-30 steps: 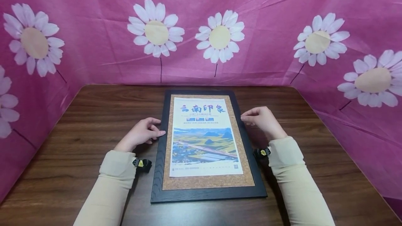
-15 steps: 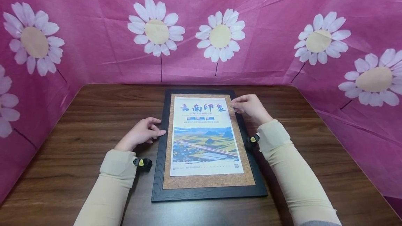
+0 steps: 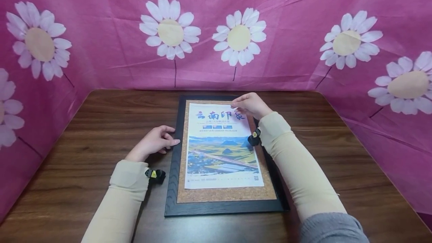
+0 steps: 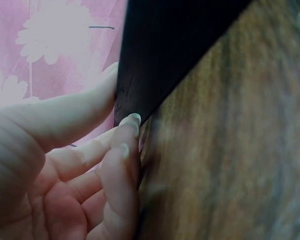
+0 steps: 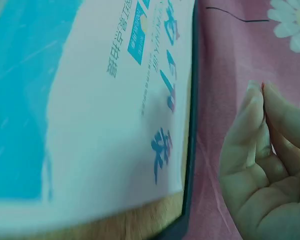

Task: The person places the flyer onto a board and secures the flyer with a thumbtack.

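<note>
A black-framed cork board (image 3: 224,196) lies flat on the table, with a printed poster (image 3: 219,160) on its cork. My left hand (image 3: 155,143) holds the board's left edge. In the left wrist view, the left thumb (image 4: 85,112) and curled fingers (image 4: 121,175) meet the black frame (image 4: 150,55). My right hand (image 3: 253,104) is raised over the poster's upper right corner. Its thumb and forefinger pinch a tiny red object (image 5: 263,86), mostly hidden by the fingertips. In the right wrist view, that hand appears apart from the poster.
The brown wooden table (image 3: 111,123) extends on both sides of the board. A pink cloth (image 3: 114,40) with white daisies hangs along the back and both sides. A black wrist strap (image 3: 156,175) is on the left wrist, with another strap (image 3: 254,138) on the right.
My right hand has moved left and away from me, from beside the frame's right edge to above the poster's upper right corner. The left hand and the board stay in place.
</note>
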### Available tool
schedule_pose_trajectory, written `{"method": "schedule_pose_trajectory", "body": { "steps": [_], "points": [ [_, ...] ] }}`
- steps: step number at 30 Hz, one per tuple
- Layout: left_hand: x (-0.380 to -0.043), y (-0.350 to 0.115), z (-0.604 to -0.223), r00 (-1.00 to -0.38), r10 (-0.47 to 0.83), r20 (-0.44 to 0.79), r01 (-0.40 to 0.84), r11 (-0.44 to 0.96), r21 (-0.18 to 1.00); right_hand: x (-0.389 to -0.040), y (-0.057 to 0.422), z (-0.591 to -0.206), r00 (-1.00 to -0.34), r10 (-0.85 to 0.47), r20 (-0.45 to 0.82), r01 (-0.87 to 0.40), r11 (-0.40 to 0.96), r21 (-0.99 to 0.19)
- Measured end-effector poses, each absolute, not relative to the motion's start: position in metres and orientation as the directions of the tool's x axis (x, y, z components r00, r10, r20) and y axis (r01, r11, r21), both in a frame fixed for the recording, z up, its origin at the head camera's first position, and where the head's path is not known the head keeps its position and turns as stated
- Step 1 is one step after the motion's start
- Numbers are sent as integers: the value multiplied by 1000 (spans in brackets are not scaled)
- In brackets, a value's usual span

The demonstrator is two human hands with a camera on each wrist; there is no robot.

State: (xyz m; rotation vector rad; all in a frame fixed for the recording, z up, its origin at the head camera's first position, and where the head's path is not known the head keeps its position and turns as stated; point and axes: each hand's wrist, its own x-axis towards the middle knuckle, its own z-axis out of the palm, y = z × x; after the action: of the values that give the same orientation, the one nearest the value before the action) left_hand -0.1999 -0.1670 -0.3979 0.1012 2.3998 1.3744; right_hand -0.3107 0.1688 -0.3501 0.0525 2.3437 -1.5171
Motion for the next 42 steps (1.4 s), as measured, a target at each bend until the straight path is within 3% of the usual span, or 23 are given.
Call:
{"method": "schedule_pose_trajectory", "body": {
  "steps": [21, 42],
  "points": [
    [-202, -164, -400, -932, 223, -284, -145, 489, 860, -339, 135, -373, -861, -160, -484, 413, 336, -846],
    [-205, -168, -401, -933, 217, -287, -153, 484, 861, -347, 125, -384, -874, -173, -454, 363, 389, -847]
  ]
}}
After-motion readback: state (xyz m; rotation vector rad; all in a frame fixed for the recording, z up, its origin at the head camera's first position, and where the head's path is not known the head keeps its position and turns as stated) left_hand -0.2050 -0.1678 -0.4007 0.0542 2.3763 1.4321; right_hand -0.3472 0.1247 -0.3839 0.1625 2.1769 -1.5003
